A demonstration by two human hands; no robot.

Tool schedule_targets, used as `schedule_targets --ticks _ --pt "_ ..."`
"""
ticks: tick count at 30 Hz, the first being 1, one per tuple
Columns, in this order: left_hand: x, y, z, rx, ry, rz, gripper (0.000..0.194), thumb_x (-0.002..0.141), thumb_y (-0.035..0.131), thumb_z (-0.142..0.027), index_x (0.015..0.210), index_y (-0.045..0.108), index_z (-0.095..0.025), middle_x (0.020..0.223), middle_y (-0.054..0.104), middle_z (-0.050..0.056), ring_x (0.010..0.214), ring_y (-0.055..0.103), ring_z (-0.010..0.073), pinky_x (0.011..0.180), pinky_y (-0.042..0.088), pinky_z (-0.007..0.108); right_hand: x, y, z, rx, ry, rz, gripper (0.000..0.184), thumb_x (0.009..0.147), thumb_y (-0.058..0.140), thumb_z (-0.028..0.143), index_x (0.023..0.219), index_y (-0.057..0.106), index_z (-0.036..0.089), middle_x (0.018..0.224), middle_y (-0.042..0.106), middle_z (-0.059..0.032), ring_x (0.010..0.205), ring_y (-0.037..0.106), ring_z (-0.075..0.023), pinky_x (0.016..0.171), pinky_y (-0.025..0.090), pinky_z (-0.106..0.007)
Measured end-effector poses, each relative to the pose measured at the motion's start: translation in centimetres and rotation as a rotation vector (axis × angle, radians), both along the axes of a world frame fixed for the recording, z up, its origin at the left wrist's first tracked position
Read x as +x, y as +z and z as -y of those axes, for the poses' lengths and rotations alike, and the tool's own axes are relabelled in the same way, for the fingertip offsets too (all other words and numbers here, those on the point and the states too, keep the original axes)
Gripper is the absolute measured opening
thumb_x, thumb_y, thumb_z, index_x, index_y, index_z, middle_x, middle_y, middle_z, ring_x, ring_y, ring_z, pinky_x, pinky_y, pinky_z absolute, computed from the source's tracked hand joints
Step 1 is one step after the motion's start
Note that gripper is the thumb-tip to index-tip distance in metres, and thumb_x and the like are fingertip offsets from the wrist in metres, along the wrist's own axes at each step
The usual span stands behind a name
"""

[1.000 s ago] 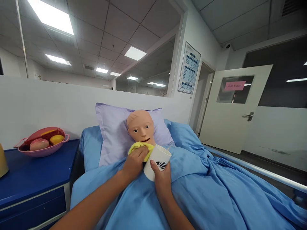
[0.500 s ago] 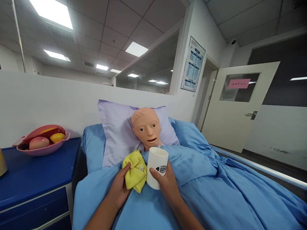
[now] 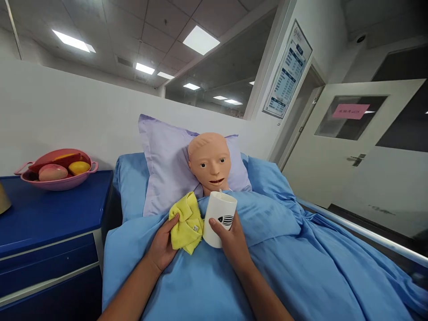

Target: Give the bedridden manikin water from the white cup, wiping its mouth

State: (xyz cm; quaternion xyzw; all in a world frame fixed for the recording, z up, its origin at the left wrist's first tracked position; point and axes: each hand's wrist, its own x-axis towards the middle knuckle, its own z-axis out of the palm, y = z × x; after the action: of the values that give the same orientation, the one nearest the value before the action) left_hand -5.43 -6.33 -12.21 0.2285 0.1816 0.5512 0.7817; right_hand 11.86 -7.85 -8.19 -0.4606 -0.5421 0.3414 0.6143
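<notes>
My left hand (image 3: pixel 163 243) grips a folded yellow towel (image 3: pixel 187 223) by its left side, thumb on top. Wrapped around the right side of a white cup (image 3: pixel 219 232) with a black fish-like print is my right hand (image 3: pixel 234 238). The cup stands beside the towel, tilted slightly, and its inside is mostly hidden; a thin pale tip shows at its far rim. Just beyond both hands lies a manikin head (image 3: pixel 210 162), mouth parted, resting on a lilac pillow (image 3: pixel 163 169). A blue quilt (image 3: pixel 267 218) covers it up to the neck.
At the left is a blue bedside cabinet (image 3: pixel 56 218) with a pink basket (image 3: pixel 63 183) of fruit on it. A tan object (image 3: pixel 4 198) shows at the left edge. A bed rail (image 3: pixel 361 232) runs along the right. An open door (image 3: pixel 344 169) stands behind.
The view has tipped downward and tilted a little, so the bed and head appear higher. Both hands keep hold of the towel and cup, which stay close together near the head.
</notes>
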Motion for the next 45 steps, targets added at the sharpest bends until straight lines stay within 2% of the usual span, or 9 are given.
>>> schedule_targets --ticks 5,10,12,19,24,30,40,45 --pt "0.0 -0.2 -0.1 -0.009 0.012 0.001 0.046 0.088 0.059 -0.031 0.13 0.053 -0.014 0.116 0.071 0.012 0.108 0.067 0.0262 0.1 0.053 0.042 0.3 0.2 -0.3 -0.031 0.01 -0.034 0.06 0.066 0.078 0.049 0.114 0.058 0.02 0.095 0.07 -0.0051 0.084 0.065 -0.0249 0.074 0.054 -0.038" --pt "0.0 -0.2 -0.2 -0.02 0.025 -0.002 0.043 0.087 0.06 -0.03 0.126 0.056 -0.013 0.114 0.071 0.012 0.106 0.068 0.0256 0.099 0.053 0.04 1.2 0.6 -0.7 -0.135 0.182 -0.206 0.053 0.071 0.075 0.049 0.112 0.06 0.019 0.097 0.071 -0.0069 0.084 0.066 -0.0243 0.071 0.053 -0.036" --pt "0.0 -0.2 -0.1 -0.032 0.027 0.006 0.042 0.087 0.06 -0.029 0.125 0.056 -0.012 0.114 0.071 0.012 0.105 0.068 0.025 0.098 0.054 0.039 1.3 0.8 -0.6 -0.143 0.21 -0.229 0.051 0.072 0.075 0.049 0.111 0.06 0.019 0.099 0.07 -0.0071 0.084 0.066 -0.0235 0.07 0.053 -0.034" --pt "0.0 -0.2 -0.1 -0.046 0.019 0.041 0.043 0.088 0.06 -0.028 0.128 0.054 -0.012 0.114 0.071 0.012 0.107 0.067 0.0252 0.098 0.054 0.039 0.5 0.9 -0.1 -0.124 0.132 -0.191 0.058 0.066 0.078 0.049 0.113 0.062 0.018 0.094 0.071 -0.0069 0.08 0.065 -0.0236 0.066 0.052 -0.033" --pt "0.0 -0.2 -0.1 -0.056 0.008 0.047 0.043 0.087 0.061 -0.028 0.127 0.055 -0.012 0.113 0.071 0.012 0.106 0.067 0.0258 0.097 0.054 0.039 0.2 1.0 0.3 -0.152 0.137 -0.203 0.058 0.065 0.079 0.05 0.111 0.063 0.018 0.091 0.072 -0.0063 0.078 0.066 -0.0237 0.066 0.053 -0.035" --pt "0.0 -0.2 0.1 -0.059 0.018 0.042 0.047 0.086 0.063 -0.029 0.129 0.054 -0.011 0.115 0.071 0.014 0.107 0.067 0.0272 0.098 0.053 0.039 0.0 1.2 0.7 -0.188 0.168 -0.184 0.055 0.068 0.077 0.051 0.111 0.062 0.022 0.095 0.071 -0.0051 0.084 0.066 -0.0244 0.071 0.053 -0.035" --pt "-0.1 -0.6 -0.1 -0.057 0.002 0.079 0.046 0.087 0.061 -0.028 0.129 0.054 -0.01 0.115 0.071 0.014 0.106 0.067 0.0268 0.101 0.051 0.04 1.4 1.3 -0.4 -0.048 0.117 0.058 0.056 0.069 0.077 0.05 0.115 0.059 0.023 0.096 0.069 -0.0029 0.088 0.062 -0.0234 0.076 0.049 -0.033" --pt "0.0 -0.5 -0.1 -0.076 0.025 0.081 0.045 0.087 0.061 -0.029 0.127 0.056 -0.009 0.114 0.071 0.014 0.106 0.068 0.0259 0.1 0.051 0.038 1.2 1.2 -0.6 -0.065 0.07 -0.001 0.051 0.07 0.075 0.053 0.109 0.06 0.023 0.09 0.068 -0.0023 0.082 0.06 -0.021 0.07 0.049 -0.031"
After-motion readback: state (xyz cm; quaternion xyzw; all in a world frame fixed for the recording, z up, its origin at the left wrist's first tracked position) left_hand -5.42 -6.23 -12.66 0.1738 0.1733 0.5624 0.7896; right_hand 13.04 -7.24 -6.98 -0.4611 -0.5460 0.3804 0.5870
